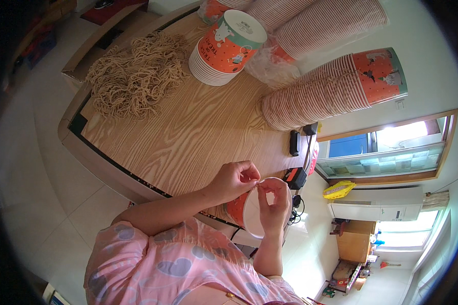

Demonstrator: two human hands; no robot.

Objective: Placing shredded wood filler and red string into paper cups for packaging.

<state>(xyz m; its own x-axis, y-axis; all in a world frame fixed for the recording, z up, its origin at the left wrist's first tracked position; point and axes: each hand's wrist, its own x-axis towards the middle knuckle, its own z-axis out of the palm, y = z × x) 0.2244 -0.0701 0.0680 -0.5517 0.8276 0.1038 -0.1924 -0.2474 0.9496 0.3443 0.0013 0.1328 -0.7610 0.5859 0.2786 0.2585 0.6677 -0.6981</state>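
Your left hand [231, 181] and right hand [276, 212] met at their fingertips, each pinched closed over the rim of the paper bucket [235, 209]; whether a cord end was between them was too small to tell. That bucket was at the tabletop's [198, 132] near edge, toward its right end, and looked unfinished.

Along the right edge, you had a long lying stack [315, 96] with brown cords running across its rims, so those buckets seemed at least partly done. Plenty appeared left: a big heap of loose cord [137, 73] lay by the left corner, while the inverted stack [216, 51] near the far edge showed no cord. Behind it, you had wrapped stacks [331, 28], apparently untouched in their clear plastic.
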